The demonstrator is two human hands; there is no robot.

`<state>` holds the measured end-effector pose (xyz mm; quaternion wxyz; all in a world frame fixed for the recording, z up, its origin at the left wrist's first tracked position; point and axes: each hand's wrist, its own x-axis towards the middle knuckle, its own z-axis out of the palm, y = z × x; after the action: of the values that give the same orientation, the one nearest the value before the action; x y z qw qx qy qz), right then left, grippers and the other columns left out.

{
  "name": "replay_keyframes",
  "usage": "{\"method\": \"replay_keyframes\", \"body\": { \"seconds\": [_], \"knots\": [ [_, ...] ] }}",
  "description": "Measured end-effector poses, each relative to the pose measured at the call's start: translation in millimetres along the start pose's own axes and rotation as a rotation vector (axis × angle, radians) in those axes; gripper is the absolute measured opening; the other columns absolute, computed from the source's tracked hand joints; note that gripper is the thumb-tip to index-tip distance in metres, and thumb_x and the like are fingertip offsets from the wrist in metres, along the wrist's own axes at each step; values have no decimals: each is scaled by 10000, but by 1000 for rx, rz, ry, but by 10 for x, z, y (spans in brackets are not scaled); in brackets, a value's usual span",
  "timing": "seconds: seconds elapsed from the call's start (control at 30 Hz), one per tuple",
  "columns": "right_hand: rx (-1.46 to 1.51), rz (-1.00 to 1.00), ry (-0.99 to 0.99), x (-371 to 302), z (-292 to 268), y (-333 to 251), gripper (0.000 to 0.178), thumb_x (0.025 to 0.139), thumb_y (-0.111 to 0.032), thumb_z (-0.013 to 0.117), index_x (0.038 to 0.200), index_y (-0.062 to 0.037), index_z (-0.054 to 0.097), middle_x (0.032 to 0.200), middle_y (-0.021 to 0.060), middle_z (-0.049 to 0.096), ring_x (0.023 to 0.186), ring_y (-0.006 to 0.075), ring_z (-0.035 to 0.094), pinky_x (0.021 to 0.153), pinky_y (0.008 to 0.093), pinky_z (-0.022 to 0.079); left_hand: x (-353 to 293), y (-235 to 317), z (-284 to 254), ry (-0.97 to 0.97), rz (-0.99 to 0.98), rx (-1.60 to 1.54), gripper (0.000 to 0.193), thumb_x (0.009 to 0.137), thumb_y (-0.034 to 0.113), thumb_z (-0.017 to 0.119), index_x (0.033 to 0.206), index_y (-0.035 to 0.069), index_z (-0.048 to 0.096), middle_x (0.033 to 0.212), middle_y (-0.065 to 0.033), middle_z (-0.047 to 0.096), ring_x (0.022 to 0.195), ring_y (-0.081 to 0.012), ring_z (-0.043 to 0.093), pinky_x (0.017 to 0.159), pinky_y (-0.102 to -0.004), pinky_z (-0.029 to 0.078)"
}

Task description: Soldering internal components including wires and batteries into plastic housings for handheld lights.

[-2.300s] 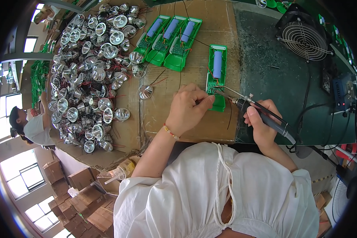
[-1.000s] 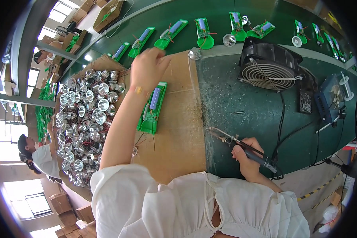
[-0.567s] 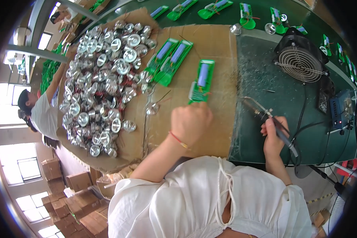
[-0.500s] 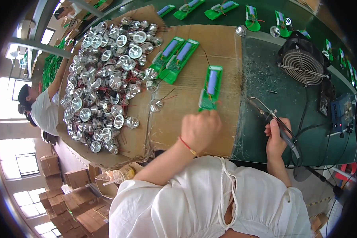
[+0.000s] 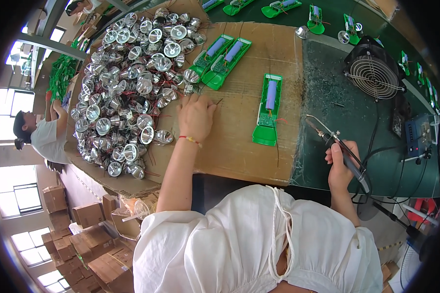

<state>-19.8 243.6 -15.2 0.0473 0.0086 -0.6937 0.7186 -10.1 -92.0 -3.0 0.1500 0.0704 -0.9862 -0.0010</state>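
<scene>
My left hand point(image 5: 195, 117) is palm down on the cardboard at the right edge of a heap of silver lamp reflectors point(image 5: 144, 85). Its fingers curl down, and what they close on is hidden beneath them; a dark wire end point(image 5: 219, 102) sticks out beside them. In my right hand point(image 5: 341, 168) is a soldering iron point(image 5: 351, 165) with a thin metal feed tube, its tip pointing up and left. Between my hands lies an opened green casing point(image 5: 265, 136) with a purple cell, a circuit board and loose wires. Two similar casings point(image 5: 228, 61) lie side by side farther off.
Cardboard point(image 5: 239, 156) covers the left of the green bench. A round-grilled fan point(image 5: 374, 78) and a blue control box point(image 5: 418, 136) with cables stand at right. More green casings point(image 5: 316, 22) line the far edge. Another person point(image 5: 46, 134) works at far left.
My left hand has moved left from the near end of the middle casing to the reflector heap's edge, covering where a lone reflector lay. The casing is fully visible. My right hand keeps the iron.
</scene>
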Motion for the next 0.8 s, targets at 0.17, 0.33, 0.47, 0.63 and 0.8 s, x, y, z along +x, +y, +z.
{"method": "replay_keyframes", "body": {
  "seconds": [0.17, 0.33, 0.47, 0.63, 0.8],
  "knots": [
    [22, -43, -105, -101, 39, -121, 135, 830, -67, 592, 840, 9, 480, 693, 86, 553, 543, 91, 513, 493, 211, 427, -202, 345, -290, -253, -333, -953, 156, 835, 168, 602, 802, 17, 586, 664, -83, 624, 571, -153, 577, 520, -303, 432],
    [-60, -139, -365, -115, 156, -118, 161, 827, -95, 591, 843, 11, 471, 726, 97, 535, 582, 109, 522, 525, 225, 444, -356, 742, -347, -413, -509, -1037, 174, 829, 168, 621, 815, -5, 601, 630, -65, 625, 518, -89, 546, 491, -258, 436],
    [-85, -163, -382, -104, 237, -64, 145, 812, -59, 598, 838, 12, 474, 716, 97, 536, 585, 110, 519, 537, 235, 447, -380, 819, -206, -268, -459, -1028, 175, 821, 164, 637, 869, -3, 620, 657, -86, 640, 538, -128, 586, 525, -264, 460],
    [-46, -112, -340, -99, 281, -46, 148, 806, -57, 621, 834, 5, 489, 712, 77, 554, 586, 89, 507, 527, 230, 426, -412, 742, -159, -181, -339, -896, 164, 803, 155, 656, 861, 2, 646, 674, -109, 650, 560, -165, 615, 542, -270, 468],
    [-51, -90, -298, -97, 289, -28, 162, 802, -73, 652, 829, 0, 509, 724, 59, 573, 595, 68, 495, 519, 226, 404, -359, 780, -185, -215, -449, -910, 146, 790, 145, 665, 795, -1, 654, 646, -107, 642, 557, -165, 614, 538, -270, 466]
  ]
}}
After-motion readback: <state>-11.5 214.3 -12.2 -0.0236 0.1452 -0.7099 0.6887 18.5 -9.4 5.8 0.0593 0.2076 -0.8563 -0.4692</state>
